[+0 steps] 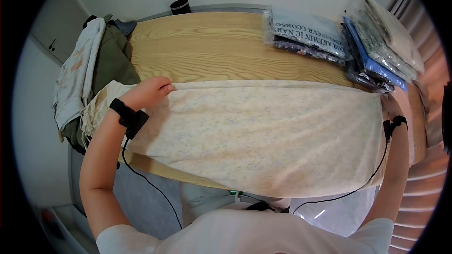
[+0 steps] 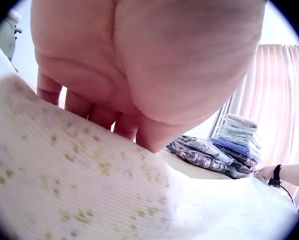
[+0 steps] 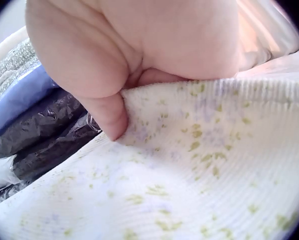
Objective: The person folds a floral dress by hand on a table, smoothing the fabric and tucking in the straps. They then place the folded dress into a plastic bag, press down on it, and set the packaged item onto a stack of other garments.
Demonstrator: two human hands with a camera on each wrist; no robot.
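A long cream floral garment [image 1: 268, 136] of ribbed cloth lies lengthwise along the front of the table, its lower edge hanging over the table's near side. Thin ties and gathered cloth show at its left end. My left hand [image 1: 149, 92] pinches the garment's far edge near that end; in the left wrist view the fingers [image 2: 103, 116] go down behind the cloth. At the far right corner my right hand [image 1: 391, 108] grips the hem, and the right wrist view shows the thumb [image 3: 109, 115] over the front of the cloth with the other fingers mostly hidden.
Bagged folded clothes [image 1: 308, 35] lie at the back right, beside a taller stack of bagged clothes [image 1: 381, 46]. Loose garments [image 1: 82, 75] are heaped at the left end of the wooden table [image 1: 202, 46]. A black cup [image 1: 180, 7] stands at the back edge. Cables trail from both wrists.
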